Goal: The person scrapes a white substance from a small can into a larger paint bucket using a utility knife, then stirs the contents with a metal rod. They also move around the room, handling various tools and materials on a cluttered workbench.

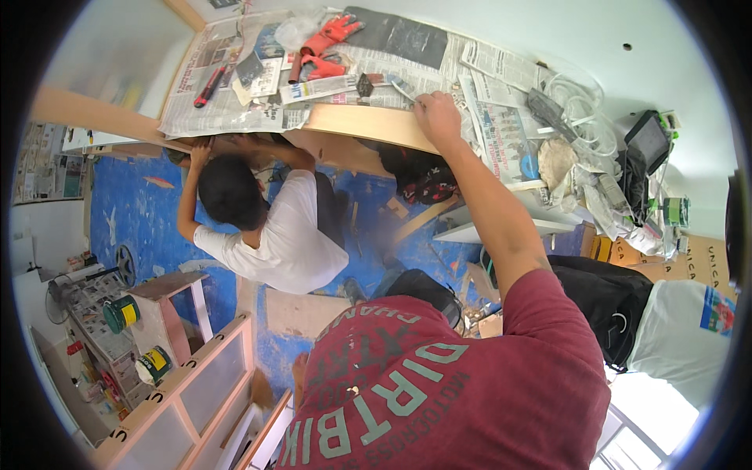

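Blue sheeting covers the floor (133, 211) under a long wooden board (368, 125) spread with newspaper (227, 102). My right hand (437, 116) rests on the board's near edge, fingers curled over a small scraper (398, 86) that lies on the paper; I cannot tell how firmly they grip it. My left hand is out of view. Behind the scraper lie red gloves (325, 47), a red pen-shaped tool (210, 86) to the left and a dark sheet (399, 35) at the back. To the right of my arm the board is crowded: crumpled paper (558, 160), white cable (583, 110) and a dark tablet (648, 139), all near one another. Below the board a person in a white shirt (286, 235) crouches, one hand (200, 153) raised to the board's underside at the left. A dark patterned bag (423, 184) sits under the board just below my hand. To my right lie a black bag (607, 301) and cardboard boxes (689, 262). At lower left stand a framed panel (188, 384) and paint cans (121, 313). Open room is mainly the newspaper between the pen tool and the scraper, and the blue floor left of the crouching person.
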Demonstrator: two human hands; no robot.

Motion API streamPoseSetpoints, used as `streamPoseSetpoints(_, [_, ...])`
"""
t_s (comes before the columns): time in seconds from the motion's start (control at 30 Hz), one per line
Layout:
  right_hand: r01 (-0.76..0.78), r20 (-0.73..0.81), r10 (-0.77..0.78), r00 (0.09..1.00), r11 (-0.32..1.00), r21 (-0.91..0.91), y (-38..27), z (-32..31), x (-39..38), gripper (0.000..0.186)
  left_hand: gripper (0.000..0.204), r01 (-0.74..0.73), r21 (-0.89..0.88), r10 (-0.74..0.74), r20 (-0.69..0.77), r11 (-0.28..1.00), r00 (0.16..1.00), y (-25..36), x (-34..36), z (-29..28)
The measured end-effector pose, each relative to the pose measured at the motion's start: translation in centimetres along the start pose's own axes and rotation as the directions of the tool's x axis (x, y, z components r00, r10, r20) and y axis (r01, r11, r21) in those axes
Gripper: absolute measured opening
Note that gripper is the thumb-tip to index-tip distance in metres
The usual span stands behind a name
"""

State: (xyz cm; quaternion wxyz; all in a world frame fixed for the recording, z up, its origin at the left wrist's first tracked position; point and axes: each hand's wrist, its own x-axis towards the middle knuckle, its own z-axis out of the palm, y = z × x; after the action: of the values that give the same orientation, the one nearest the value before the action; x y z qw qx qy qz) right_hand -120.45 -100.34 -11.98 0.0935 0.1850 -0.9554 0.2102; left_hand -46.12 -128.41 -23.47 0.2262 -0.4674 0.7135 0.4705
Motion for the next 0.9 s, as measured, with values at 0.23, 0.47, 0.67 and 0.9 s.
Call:
streamPoseSetpoints(0.23, [0.266,-0.199,-0.227,0.953,0.943,0.199,0.8,-3.5,-8.3,0.019,0.056,0.067,-0.3,-0.105,-0.11,0.952,0.988,20.6,3.4,-4.1])
streamPoseSetpoints(0.47, [0.079,-0.03,-0.073,0.997,0.901,0.427,1.3,-3.5,-17.1,0.021,0.052,0.064,-0.218,-0.081,-0.069,0.974,0.994,24.8,5.2,-3.7])
streamPoseSetpoints(0.67, [-0.277,0.232,0.178,0.956,0.807,0.522,5.0,-2.0,-23.3,0.02,0.051,0.089,-0.081,-0.091,-0.031,0.993,0.995,24.0,3.5,-1.4])
streamPoseSetpoints(0.9, [-0.179,0.165,0.099,0.981,0.787,0.591,4.3,-1.5,-19.2,0.02,0.053,0.145,-0.225,-0.167,-0.081,0.964,0.983,19.0,2.9,-0.6])
